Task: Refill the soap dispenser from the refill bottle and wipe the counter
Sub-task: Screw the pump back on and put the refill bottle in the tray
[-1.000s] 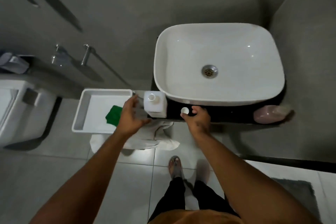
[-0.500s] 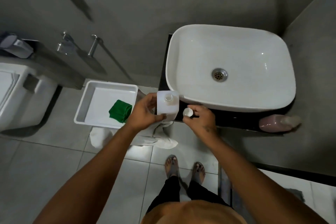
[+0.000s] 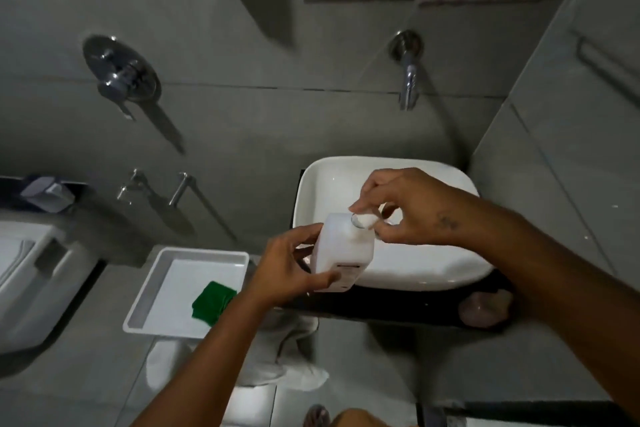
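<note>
A: White refill bottle [image 3: 341, 251], head view, lifted above the sink [image 3: 398, 267] front rim, tilted. Left hand [image 3: 289, 265] wrapped around its lower body, probably to steady it.

B: Right hand?

A: Right hand [image 3: 401, 210] fingertips pinched on the small white cap [image 3: 362, 219] at the bottle neck. Looks like capping or uncapping, can't tell which.

B: Dispenser?

A: Likely the pinkish bottle [image 3: 485, 308] on the dark tabletop [image 3: 398, 305], right of the sink front, blurred, untouched.

B: Wipe stuff?

A: Green cloth [image 3: 211, 302] in the white tray [image 3: 180, 274], left of the sink, parked in reach for wiping. Neither hand near it.
</note>
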The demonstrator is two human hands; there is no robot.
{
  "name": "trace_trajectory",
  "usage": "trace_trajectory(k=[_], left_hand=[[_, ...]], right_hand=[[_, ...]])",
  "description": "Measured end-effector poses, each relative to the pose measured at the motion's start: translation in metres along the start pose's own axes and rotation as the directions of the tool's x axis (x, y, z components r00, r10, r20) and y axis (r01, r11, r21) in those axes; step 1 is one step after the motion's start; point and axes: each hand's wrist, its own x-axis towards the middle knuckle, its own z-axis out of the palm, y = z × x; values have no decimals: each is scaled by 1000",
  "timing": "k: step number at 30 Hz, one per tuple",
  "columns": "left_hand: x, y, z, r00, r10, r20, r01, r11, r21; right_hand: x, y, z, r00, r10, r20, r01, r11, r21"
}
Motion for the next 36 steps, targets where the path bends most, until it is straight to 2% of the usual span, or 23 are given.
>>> trace_trajectory(k=[4,7,18,23,27,31,34,36], left_hand=[[14,20,8,997,73,-2,-73,997,26],[18,28,12,996,86,-7,-86,996,26],[19,31,31,990,88,-114,-95,994,-62],[21,33,38,991,87,-106,-95,993,-73],[24,32,38,990,72,-121,-85,991,-104],[27,33,36,988,87,-128,-97,993,-71],[27,32,33,985,87,-149,-97,993,-66],[27,30,31,984,88,-152,-98,994,-57]], right_hand=[[7,-3,-25,992,-22,128,45,983,-181],[8,-2,-34,986,-34,162,73,969,-238],[11,8,-30,996,60,67,-41,963,-266],[18,12,-23,993,84,-81,-111,892,-437],[18,20,-38,997,30,78,-13,976,-215],[22,22,-41,990,-31,141,68,961,-268],[24,19,-35,986,-1,165,63,926,-373],[29,16,-27,991,-6,132,67,884,-462]])
